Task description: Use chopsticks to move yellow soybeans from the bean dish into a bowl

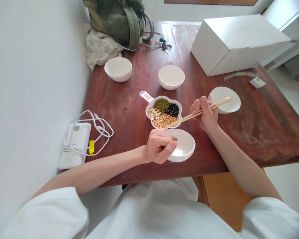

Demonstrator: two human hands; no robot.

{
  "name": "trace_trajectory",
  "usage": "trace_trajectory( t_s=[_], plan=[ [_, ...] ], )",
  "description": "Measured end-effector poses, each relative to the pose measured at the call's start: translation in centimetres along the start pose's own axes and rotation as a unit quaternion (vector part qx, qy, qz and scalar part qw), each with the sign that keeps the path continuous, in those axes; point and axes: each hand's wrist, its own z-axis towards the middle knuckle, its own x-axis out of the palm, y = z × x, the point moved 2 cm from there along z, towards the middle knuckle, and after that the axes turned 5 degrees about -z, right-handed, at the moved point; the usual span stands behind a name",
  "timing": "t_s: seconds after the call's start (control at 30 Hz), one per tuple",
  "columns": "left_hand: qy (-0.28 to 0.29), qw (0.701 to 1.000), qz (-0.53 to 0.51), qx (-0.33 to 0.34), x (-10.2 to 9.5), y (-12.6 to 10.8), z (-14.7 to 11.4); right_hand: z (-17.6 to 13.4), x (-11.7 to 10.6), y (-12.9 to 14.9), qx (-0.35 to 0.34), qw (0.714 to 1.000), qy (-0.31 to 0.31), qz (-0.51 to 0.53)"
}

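Note:
My right hand (208, 114) is closed around a pair of wooden chopsticks (190, 117). Their tips reach the soybeans (161, 122) in a white, flower-shaped dish (180, 112) with a short labelled handle. Green mung beans (161, 105), black beans (172, 110) and pale peanuts (154, 114) fill the dish's other parts. Just below the dish, my left hand (159, 146) is curled at the left rim of a white bowl (185, 149), its thumb over the inside. A few soybeans (174, 138) show in that bowl beside my fingers, which partly hide them.
Two white bowls (118, 69) (171, 77) stand behind the dish, and another bowl (226, 99) is right behind my right hand. A white box (239, 43), green bag (117, 20) and keys (164, 45) lie farther back. At left is a power bank (76, 142) with a cable.

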Motion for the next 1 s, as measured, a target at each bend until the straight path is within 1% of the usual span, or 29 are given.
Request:
trace_trajectory(
  t_s=[0.1,0.27,0.37,0.5,0.6,0.87,1.0],
  plan=[
    [-0.002,1.0,-0.007,0.007,0.0,-0.03,0.04,0.17,0.0,0.35,-0.008,0.999,-0.012,0.04],
    [-0.002,1.0,-0.009,0.007,0.02,-0.01,0.08,0.46,-0.16,0.52,-0.014,0.998,-0.027,0.049],
    [-0.001,1.0,-0.009,0.008,0.03,-0.03,0.06,0.6,-0.33,0.32,-0.012,0.999,-0.035,0.029],
    [0.007,1.0,0.019,-0.005,0.05,-0.03,0.02,0.59,-0.42,0.12,0.003,0.998,-0.048,-0.027],
    [0.017,0.999,0.036,-0.014,0.06,-0.02,-0.04,0.45,-0.25,0.31,0.008,0.998,-0.054,-0.038],
    [0.02,0.999,0.042,-0.022,0.05,0.06,-0.16,0.61,-0.3,0.59,0.009,0.997,-0.071,-0.011],
    [0.02,0.999,0.041,-0.003,0.07,-0.06,-0.09,0.75,-0.64,0.53,-0.002,0.998,-0.056,0.016]
  ],
)
